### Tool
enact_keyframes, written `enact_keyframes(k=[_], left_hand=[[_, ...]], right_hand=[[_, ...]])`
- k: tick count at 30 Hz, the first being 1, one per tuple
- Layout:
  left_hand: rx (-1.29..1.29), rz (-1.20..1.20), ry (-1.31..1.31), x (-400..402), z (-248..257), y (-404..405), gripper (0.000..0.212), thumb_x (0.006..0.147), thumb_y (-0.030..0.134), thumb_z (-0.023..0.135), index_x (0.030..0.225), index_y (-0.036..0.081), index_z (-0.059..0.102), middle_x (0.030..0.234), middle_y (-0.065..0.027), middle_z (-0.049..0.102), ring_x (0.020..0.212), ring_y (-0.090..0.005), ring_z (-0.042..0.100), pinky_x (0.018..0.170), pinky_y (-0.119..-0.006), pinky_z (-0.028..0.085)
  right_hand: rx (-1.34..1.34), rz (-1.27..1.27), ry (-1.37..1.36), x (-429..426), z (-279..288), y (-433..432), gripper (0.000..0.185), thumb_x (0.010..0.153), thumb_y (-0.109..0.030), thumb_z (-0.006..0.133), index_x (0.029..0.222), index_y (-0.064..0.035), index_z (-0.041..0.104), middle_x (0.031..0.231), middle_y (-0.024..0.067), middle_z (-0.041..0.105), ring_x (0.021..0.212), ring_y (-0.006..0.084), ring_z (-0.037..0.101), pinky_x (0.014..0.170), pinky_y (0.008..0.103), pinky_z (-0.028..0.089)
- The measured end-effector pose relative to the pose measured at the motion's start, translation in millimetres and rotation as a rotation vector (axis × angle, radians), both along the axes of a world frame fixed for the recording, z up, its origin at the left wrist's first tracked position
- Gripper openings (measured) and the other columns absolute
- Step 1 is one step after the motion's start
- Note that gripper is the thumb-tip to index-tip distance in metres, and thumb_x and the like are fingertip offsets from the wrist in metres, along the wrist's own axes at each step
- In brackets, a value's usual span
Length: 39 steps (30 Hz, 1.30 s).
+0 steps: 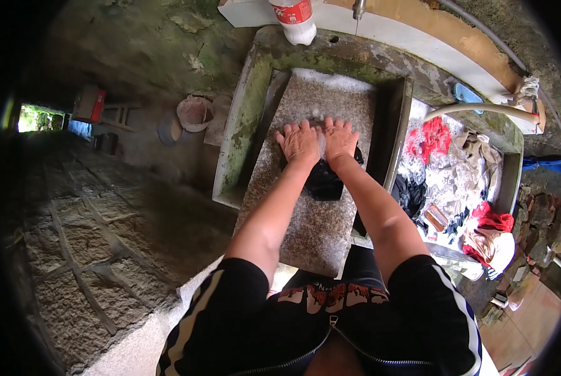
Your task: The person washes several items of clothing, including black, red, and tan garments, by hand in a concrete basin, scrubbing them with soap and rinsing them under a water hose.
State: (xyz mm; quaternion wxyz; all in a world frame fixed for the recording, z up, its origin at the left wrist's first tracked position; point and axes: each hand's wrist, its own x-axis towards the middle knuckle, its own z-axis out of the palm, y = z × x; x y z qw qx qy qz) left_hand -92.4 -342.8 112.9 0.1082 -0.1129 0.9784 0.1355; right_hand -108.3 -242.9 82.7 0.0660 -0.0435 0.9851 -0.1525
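Observation:
A dark wet cloth (pixel 325 181) lies bunched on a speckled stone or concrete slab (pixel 318 230). My left hand (pixel 301 144) presses down on the cloth's upper part, fingers extended away from me. Close beside it, my right hand (pixel 339 141) bears down in the same way, palm lowered and fingertips past the cloth. Something whitish, perhaps suds, shows between the two hands. Both palms and the cloth beneath them are hidden. White foam (pixel 332 81) covers the slab's far end. The slab rests across a mossy concrete basin (pixel 243 127), its near end close to my body.
On the right, a second basin (pixel 513 183) holds foamy water, red cloth (pixel 435 138), dark cloth and a brush (pixel 435 217). A pale hose (pixel 478 107) reaches over it. A plastic bottle (pixel 297 21) stands on the back ledge, near a tap (pixel 359 8). Leftward sits a bucket (pixel 194 113).

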Motion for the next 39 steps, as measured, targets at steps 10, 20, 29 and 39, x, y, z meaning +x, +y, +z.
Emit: enact_keyframes(k=[10,20,29,39], left_hand=[[0.241,-0.298,0.594,144,21,-17,0.017,0.083,0.025,0.056,0.086,0.008,0.060,0.109,-0.0117,0.061,0.109,-0.0305,0.053,0.094,-0.050,0.035],[-0.062,-0.075,0.186,31,-22,-22,0.031,0.091,0.032,0.045,0.097,0.008,0.063,0.135,-0.0153,0.048,0.126,-0.0344,0.041,0.103,-0.053,0.030],[0.045,-0.152,0.168,76,6,-15,0.021,0.081,0.027,0.055,0.087,0.008,0.064,0.105,-0.0129,0.063,0.103,-0.0290,0.055,0.087,-0.048,0.039],[0.333,-0.125,0.696,24,11,-31,0.022,0.085,0.030,0.060,0.090,0.010,0.066,0.082,-0.0113,0.067,0.078,-0.0327,0.063,0.075,-0.045,0.044]], right_hand=[[-0.465,0.304,0.388,123,40,35,0.022,0.074,-0.035,0.063,0.078,-0.0140,0.060,0.091,0.0071,0.058,0.090,0.0303,0.052,0.073,0.0445,0.038],[-0.046,0.082,-0.052,28,14,2,0.025,0.088,-0.032,0.051,0.105,-0.0180,0.064,0.113,0.0060,0.059,0.109,0.0306,0.051,0.087,0.0496,0.040],[-0.262,0.247,0.082,71,11,18,0.022,0.078,-0.031,0.059,0.087,-0.0125,0.065,0.096,0.0086,0.061,0.089,0.0287,0.056,0.072,0.0440,0.045],[-0.611,0.102,-0.015,10,23,24,0.043,0.090,-0.048,0.051,0.095,-0.0101,0.070,0.095,0.0152,0.068,0.094,0.0360,0.063,0.083,0.0422,0.049]])
